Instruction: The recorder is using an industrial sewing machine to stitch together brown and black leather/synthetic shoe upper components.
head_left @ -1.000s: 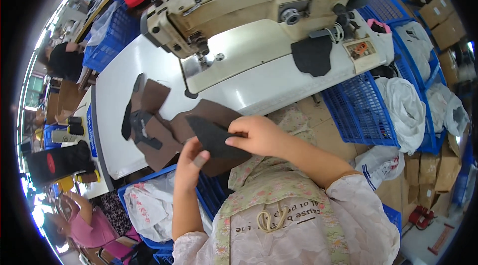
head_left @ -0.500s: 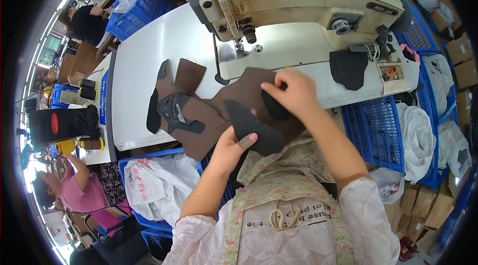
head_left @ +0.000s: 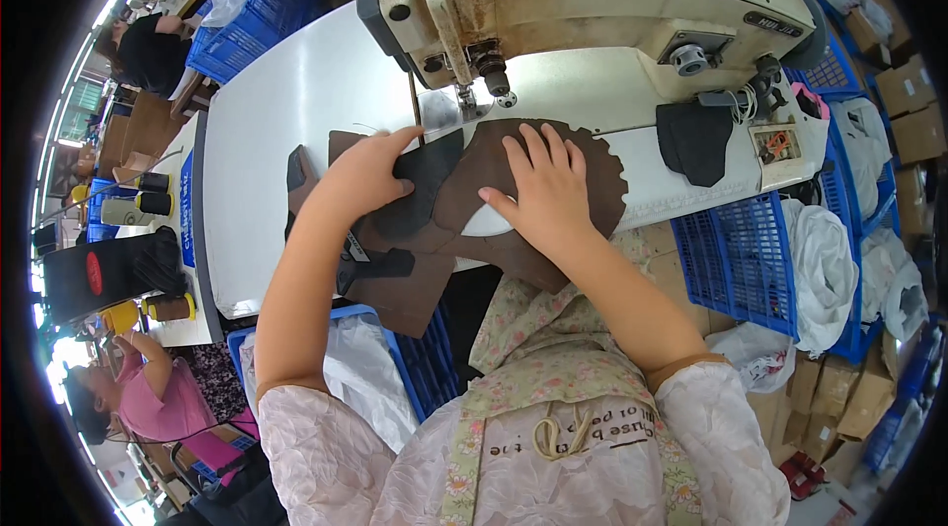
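Observation:
A brown sheet piece with a scalloped right edge lies on the white table in front of the sewing machine. My right hand rests flat on it, fingers spread, beside a white gap. On its left side is a dark grey piece, just below the needle area. My left hand presses on that grey piece, thumb and fingers apart. More brown panels and dark strips extend left and hang over the table's front edge; some are partly under my left hand and arm.
Dark cut pieces lie at the machine's right base. Blue baskets with white bags stand to the right, and another blue crate sits below the table. Two people work at the left. Thread spools stand beside them.
The brown piece, held up and bent before, is now laid flat by the needle area. My left hand has moved up and left onto the grey part; my right hand has opened flat.

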{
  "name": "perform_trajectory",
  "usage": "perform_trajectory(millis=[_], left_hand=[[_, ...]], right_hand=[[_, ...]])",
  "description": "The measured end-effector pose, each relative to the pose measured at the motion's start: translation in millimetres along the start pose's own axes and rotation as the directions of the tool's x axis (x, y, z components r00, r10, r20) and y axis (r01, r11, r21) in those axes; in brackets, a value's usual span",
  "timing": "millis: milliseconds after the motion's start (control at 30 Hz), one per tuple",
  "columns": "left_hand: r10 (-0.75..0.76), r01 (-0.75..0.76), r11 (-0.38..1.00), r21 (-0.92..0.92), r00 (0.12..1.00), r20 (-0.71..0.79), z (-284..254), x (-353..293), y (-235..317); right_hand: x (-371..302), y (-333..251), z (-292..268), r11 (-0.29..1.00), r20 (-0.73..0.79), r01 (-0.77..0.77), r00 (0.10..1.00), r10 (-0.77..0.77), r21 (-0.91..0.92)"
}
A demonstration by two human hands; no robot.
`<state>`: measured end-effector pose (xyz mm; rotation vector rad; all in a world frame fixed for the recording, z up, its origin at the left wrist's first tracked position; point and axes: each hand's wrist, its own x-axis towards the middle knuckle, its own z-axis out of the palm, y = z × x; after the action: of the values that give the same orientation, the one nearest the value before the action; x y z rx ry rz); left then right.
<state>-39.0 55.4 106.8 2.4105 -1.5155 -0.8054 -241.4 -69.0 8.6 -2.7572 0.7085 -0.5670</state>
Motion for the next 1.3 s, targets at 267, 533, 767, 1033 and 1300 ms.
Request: perform_trajectory(millis=[267, 533, 767, 1033, 1300], left_hand=[[0.232, -0.143, 0.942, 0.304, 0.932, -0.28, 55.0, 1.8, 15.2], [0.286, -0.15, 0.888, 0.434, 0.92, -0.267, 37.4, 10.3, 6.2], [0.279, -0.198, 0.933, 0.3, 0.925, -0.257, 44.7, 11.9, -8.7], [0.337, -0.277, 0.927, 0.253, 0.913, -0.232, 43.5, 16.4, -16.9], [0.333, -0.264, 0.922, 0.282, 0.914, -0.233, 47.5, 14.8, -17.8]], right_hand=[[1.8, 16.8, -1.9, 0.997, -0.056, 0.055, 0.997, -0.053, 0.05], [7.6, 24.1, -6.4, 0.992, -0.023, 0.109, 0.994, -0.108, 0.059], [8.7, 23.4, -8.9, 0.994, -0.001, 0.098, 0.995, -0.098, 0.056], [9.8, 23.8, -8.3, 0.993, -0.003, 0.105, 0.994, -0.105, 0.059], [14.8, 26.6, -8.1, 0.99, -0.013, 0.124, 0.992, -0.123, 0.066]])
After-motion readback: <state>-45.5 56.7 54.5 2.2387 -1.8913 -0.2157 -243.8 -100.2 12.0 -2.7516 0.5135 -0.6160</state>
